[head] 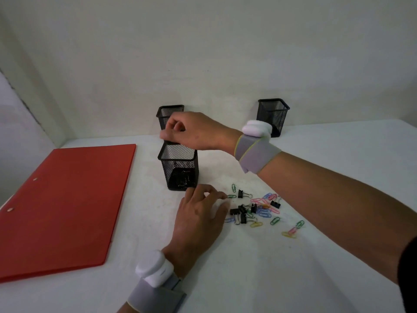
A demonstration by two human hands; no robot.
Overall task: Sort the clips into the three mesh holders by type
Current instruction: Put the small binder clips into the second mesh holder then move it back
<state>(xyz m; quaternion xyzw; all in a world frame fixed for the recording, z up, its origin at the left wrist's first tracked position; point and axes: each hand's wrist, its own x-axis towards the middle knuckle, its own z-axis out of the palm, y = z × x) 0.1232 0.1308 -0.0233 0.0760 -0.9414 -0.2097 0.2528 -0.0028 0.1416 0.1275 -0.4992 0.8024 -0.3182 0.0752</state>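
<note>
White table [282, 279], head view. Nearest mesh holder [179, 169] stands upright mid-table, dark binder clips visible through its mesh at the bottom. Two more mesh holders at the far edge by the wall: one far left holder [168, 114], partly hidden behind the right hand, and one far right holder [274, 116], well apart from it. Right hand [194, 131] is over the far rim of the nearest holder, fingers curled, thumb and fingertips pinched together; cannot tell whether anything is between them. Left hand [200, 219] lies low on the table just right of the nearest holder's base, fingers loosely spread and bent, fingertips near a green paper clip [231, 196]; no grip seen. Loose pile to the right of the left hand: black binder clips [242, 212] mixed with coloured paper clips [267, 205] in pink, blue, green and yellow, a few strays [293, 230] nearer and further right. Both wrists carry a grey strap with a white device [257, 128]. Red folder [63, 204] lies flat on the left side of the table.
</note>
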